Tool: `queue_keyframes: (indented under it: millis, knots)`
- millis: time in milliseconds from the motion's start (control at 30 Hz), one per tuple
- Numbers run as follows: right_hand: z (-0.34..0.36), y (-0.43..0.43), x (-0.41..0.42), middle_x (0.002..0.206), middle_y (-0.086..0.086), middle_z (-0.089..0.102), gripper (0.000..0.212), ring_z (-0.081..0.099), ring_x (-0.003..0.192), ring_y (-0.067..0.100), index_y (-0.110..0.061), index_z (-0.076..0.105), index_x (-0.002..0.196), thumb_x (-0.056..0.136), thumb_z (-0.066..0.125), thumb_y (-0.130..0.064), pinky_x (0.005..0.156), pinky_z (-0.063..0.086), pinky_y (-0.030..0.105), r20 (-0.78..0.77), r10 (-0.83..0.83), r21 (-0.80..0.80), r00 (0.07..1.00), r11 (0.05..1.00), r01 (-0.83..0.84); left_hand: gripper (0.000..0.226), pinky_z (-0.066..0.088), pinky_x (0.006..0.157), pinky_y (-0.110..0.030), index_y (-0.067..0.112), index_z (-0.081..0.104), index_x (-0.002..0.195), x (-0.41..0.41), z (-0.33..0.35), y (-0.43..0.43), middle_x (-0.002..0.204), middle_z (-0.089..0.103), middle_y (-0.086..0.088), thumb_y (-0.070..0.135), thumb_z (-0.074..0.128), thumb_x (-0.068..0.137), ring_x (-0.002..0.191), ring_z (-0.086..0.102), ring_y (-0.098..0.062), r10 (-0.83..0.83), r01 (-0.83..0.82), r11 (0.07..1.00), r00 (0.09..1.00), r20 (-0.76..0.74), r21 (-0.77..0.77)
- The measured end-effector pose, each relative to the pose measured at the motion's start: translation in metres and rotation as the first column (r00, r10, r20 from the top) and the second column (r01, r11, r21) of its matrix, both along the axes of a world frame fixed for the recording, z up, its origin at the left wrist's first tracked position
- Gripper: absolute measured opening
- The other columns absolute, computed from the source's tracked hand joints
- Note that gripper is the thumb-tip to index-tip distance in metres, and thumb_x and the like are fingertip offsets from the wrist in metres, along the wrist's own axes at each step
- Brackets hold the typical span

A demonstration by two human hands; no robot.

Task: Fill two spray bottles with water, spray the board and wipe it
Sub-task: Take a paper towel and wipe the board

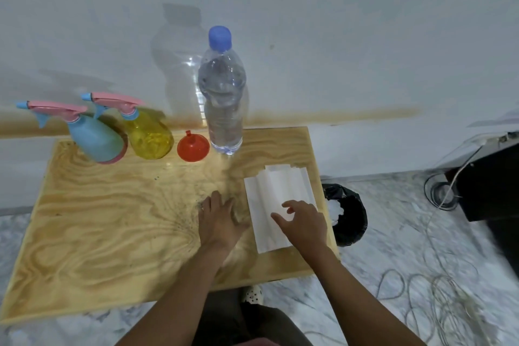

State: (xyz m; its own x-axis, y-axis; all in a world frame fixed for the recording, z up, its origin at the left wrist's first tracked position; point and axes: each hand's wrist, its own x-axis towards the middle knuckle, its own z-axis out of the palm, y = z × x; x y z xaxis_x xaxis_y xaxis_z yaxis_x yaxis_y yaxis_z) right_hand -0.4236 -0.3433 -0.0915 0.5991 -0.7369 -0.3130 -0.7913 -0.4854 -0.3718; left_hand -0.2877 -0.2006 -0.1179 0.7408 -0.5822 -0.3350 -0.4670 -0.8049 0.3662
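Observation:
A wooden board [112,219] lies in front of me. At its back edge stand a blue spray bottle [94,139] and a yellow spray bottle [148,135], both with pink trigger heads. Right of them sits an upside-down red funnel [193,147], then a tall clear water bottle [223,101] with a blue cap on. A stack of white paper tissues [278,199] lies at the board's right side. My left hand [217,219] rests flat on the board, fingers straight. My right hand [303,222] hovers over the tissues' near part with fingers loosely spread.
A black bin [349,216] lined with a bag, crumpled white paper inside, stands on the floor right of the board. Loose cables [438,289] lie on the marble floor at the right. A dark unit [491,182] sits far right. A white wall rises behind.

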Motion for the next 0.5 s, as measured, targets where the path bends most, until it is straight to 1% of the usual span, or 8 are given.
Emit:
queue_keyframes:
  millis: [67,133,200,300,400,500]
  knots:
    - [-0.005,0.002,0.003,0.106,-0.013,0.069,0.043,0.061,0.104,0.010,-0.031,0.066,0.119,0.087,0.061,-0.061,0.088,0.041,0.030,-0.004,0.001,-0.017,1.000,1.000,-0.001,0.071,0.024,0.117,-0.038,0.028,0.049,0.140,0.001,-0.001,0.000,0.155,0.024,-0.006,0.059,0.069,0.080,0.144,0.021,-0.027,0.007,-0.007,1.000,1.000,-0.009,0.000]
    - [-0.008,0.002,0.008,0.106,-0.012,0.070,0.036,0.062,0.102,0.010,-0.031,0.069,0.115,0.090,0.060,-0.056,0.088,0.040,0.030,0.000,-0.006,-0.037,1.000,0.999,0.006,0.073,0.023,0.118,-0.039,0.029,0.047,0.143,0.001,-0.002,0.001,0.158,0.021,-0.005,0.059,0.070,0.080,0.146,0.018,-0.027,0.010,-0.010,1.000,1.000,-0.017,0.002]
    - [-0.010,0.001,0.011,0.106,-0.012,0.072,0.030,0.064,0.099,0.011,-0.030,0.072,0.111,0.095,0.055,-0.050,0.086,0.042,0.030,0.000,0.005,-0.073,1.000,0.997,-0.005,0.074,0.025,0.119,-0.040,0.030,0.047,0.143,0.001,-0.003,0.001,0.158,0.020,-0.005,0.059,0.071,0.080,0.147,0.017,-0.027,0.016,-0.017,1.000,1.000,-0.026,-0.001]
    - [-0.009,0.002,0.011,0.104,-0.010,0.074,0.030,0.066,0.095,0.012,-0.027,0.074,0.109,0.099,0.051,-0.044,0.086,0.044,0.032,0.040,-0.011,-0.095,0.999,0.995,0.014,0.075,0.026,0.119,-0.041,0.030,0.048,0.143,0.001,-0.003,0.001,0.159,0.021,-0.005,0.060,0.072,0.078,0.147,0.017,-0.027,0.032,-0.032,0.999,0.999,-0.035,-0.011]
    - [-0.009,0.004,0.010,0.097,-0.011,0.073,0.027,0.065,0.088,0.011,-0.025,0.075,0.105,0.098,0.054,-0.040,0.084,0.045,0.030,0.137,-0.028,-0.032,0.990,0.999,0.033,0.075,0.025,0.119,-0.041,0.030,0.048,0.143,0.001,-0.003,0.001,0.159,0.021,-0.005,0.059,0.072,0.078,0.147,0.017,-0.027,0.040,-0.040,0.999,0.998,-0.046,-0.009]
    - [-0.006,0.005,0.009,0.086,-0.016,0.065,0.022,0.058,0.076,0.004,-0.024,0.073,0.100,0.098,0.056,-0.038,0.072,0.043,0.022,0.225,-0.049,0.107,0.973,0.994,0.026,0.075,0.025,0.119,-0.042,0.030,0.049,0.143,0.001,-0.002,0.001,0.158,0.021,-0.006,0.059,0.073,0.078,0.147,0.018,-0.027,0.042,-0.043,0.999,0.998,-0.050,-0.012]
